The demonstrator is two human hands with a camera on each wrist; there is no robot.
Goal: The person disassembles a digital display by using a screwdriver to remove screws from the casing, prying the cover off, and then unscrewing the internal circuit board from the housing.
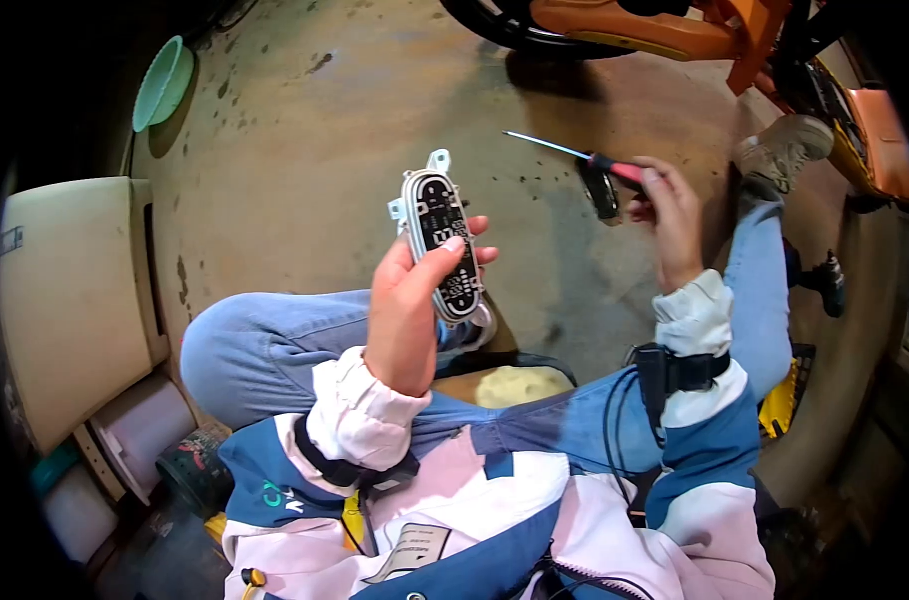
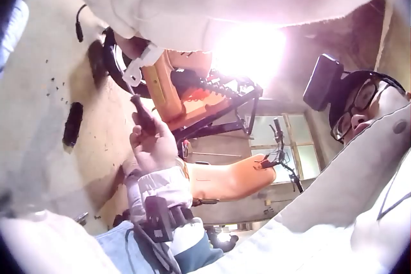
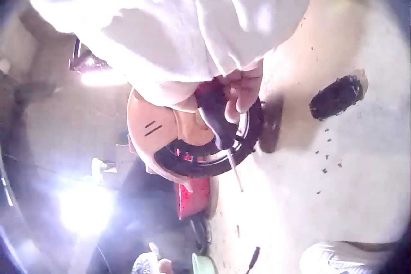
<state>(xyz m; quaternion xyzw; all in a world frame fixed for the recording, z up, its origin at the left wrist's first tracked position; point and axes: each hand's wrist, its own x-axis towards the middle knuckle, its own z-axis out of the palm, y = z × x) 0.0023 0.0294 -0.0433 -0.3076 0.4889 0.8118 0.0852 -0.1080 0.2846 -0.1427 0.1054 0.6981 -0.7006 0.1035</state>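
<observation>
The person is sitting low on the concrete floor (image 1: 305, 170), and the left hand (image 1: 407, 305) is gripping an oblong lamp unit (image 1: 443, 245) upright above the left knee, thumb pressing along its dark face and fingers curling behind, so the printed face is turning toward the eyes, apparently for a close look. The right hand (image 1: 670, 220) is clenching the red-and-black handle of a screwdriver (image 1: 585, 155), farther off to the right, its thin shaft pointing left and away over bare floor, seemingly being kept clear of the unit while staying ready. A small black part (image 1: 601, 190) is lying on the floor just near that hand. An orange vehicle (image 1: 675, 30) is standing at the far right edge, boxing in that side, and beige panels (image 1: 70, 300) are closing off the near left; a green bowl (image 1: 163, 82) is sitting far left. Open floor is lying between the hands and beyond the unit, giving room to swing the tool inward
</observation>
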